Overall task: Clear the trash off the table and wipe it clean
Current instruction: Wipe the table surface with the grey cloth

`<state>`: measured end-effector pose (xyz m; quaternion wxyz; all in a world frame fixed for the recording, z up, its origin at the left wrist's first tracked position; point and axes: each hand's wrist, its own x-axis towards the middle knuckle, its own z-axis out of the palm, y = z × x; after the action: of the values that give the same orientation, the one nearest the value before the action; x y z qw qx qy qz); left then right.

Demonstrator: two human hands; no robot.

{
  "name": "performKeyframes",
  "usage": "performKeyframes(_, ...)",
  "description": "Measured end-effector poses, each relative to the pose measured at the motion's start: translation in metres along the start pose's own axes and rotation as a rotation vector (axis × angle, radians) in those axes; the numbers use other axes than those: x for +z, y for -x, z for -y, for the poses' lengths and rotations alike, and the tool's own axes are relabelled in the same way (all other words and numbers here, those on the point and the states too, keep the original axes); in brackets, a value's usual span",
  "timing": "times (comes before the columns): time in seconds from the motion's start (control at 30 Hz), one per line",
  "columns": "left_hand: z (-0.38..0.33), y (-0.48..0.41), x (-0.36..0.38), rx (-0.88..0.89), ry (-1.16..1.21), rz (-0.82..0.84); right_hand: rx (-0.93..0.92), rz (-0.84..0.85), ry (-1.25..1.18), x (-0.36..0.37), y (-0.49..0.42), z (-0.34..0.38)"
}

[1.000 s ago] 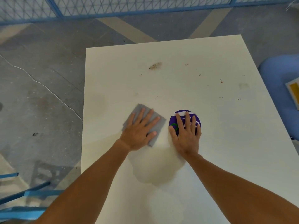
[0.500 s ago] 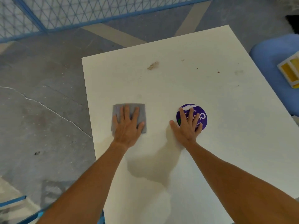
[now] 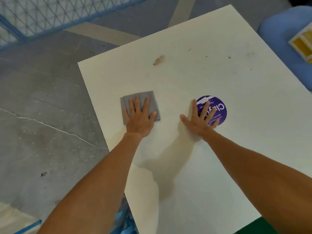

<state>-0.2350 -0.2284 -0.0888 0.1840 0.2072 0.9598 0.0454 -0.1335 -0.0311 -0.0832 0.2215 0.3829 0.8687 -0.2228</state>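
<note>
Concrete floor [image 3: 42, 115] round white tabletop [image 3: 244, 149]. We judge wiping step in hand: left hand [image 3: 140, 119], grip spread flat, presses grey cloth [image 3: 143, 96] near left edge; right hand [image 3: 197, 123], grip splayed, rests on purple disc [image 3: 220, 109]. Next we need cloth swept toward brown smear [image 3: 158, 59], disc binned.

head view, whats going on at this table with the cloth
A person is cleaning a white table. The left hand presses flat on a grey cloth, and the right hand rests flat, fingers on a round purple label. A brown smudge and small crumbs farther up are not yet wiped.
</note>
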Motion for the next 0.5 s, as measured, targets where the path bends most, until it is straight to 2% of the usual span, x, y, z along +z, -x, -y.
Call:
performKeyframes(0.07,-0.009,0.016,0.011,0.082,-0.046,-0.021,0.002,0.005,0.014,-0.001,0.000,0.001)
performKeyframes(0.17,-0.014,0.048,0.027,0.305,-0.095,-0.039,-0.002,0.046,0.020,-0.006,0.000,0.001)
performKeyframes(0.27,0.000,0.051,0.022,0.451,-0.187,0.026,-0.033,0.074,-0.006,-0.011,0.002,-0.001)
performKeyframes(0.33,0.010,0.037,0.010,0.380,-0.160,0.019,-0.065,0.075,-0.014,-0.012,0.004,-0.005)
performKeyframes(0.43,0.017,0.013,-0.013,0.040,-0.002,0.149,-0.122,0.045,-0.032,-0.007,0.009,-0.018)
performKeyframes(0.5,0.014,0.012,-0.022,-0.053,0.026,0.189,-0.178,-0.018,0.019,-0.001,0.013,-0.027)
